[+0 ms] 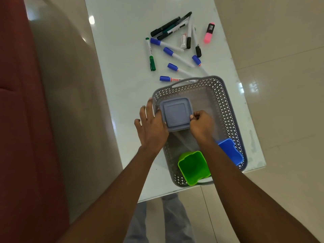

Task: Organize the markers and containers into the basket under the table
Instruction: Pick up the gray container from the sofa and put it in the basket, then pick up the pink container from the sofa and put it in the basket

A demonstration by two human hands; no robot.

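Inside the grey perforated plastic basket (226,109), at its far left corner, sits the one grey square lidded plastic container (176,114) I am handling. My right hand (201,125) pinches the right edge of its lid, fingers curled in. My left hand (151,128) lies against its left side, fingers straight and spread across the basket's left rim. At the basket's near end stand two open cups: one green square plastic cup (193,167) against the near wall and one blue square plastic cup (229,151) in the near right corner, partly behind my right forearm. The basket itself rests on the white glossy table (122,67). Beyond the basket's far rim lie the loose markers. I count five blue-capped white markers (168,50), the nearest showing through the basket's handle slot. One green marker (150,53) lies off the far left corner. Four black or black-capped markers (164,27) are heaped farthest from the basket. One pink highlighter (208,34) lies well beyond the far right corner.
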